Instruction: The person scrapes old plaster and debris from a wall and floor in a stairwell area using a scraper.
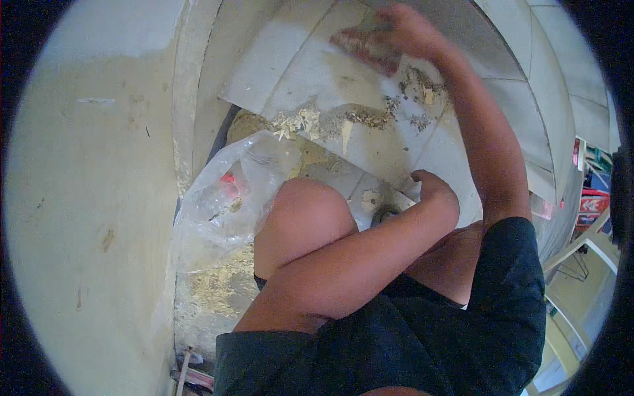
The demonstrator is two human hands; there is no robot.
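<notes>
My right hand [408, 32] reaches out at the top, blurred, with its fingers closed on a dark reddish brush or piece of material [369, 49]; blur hides which. Below it, paint flakes [302, 121] and brown debris [371, 118] lie across pale floor tiles. My left forearm crosses over my knees, and my left hand [436, 190] rests near my right knee with fingers curled, holding nothing that I can see. Beside my left knee is a clear plastic bag [223, 198] with a clear, red-marked item inside.
A pale wall [99, 198] with stains runs along the left. More flakes [218, 287] lie at its foot, near a wooden stick [184, 371]. A pale plastic chair [589, 247] and red items [592, 208] stand at the far right.
</notes>
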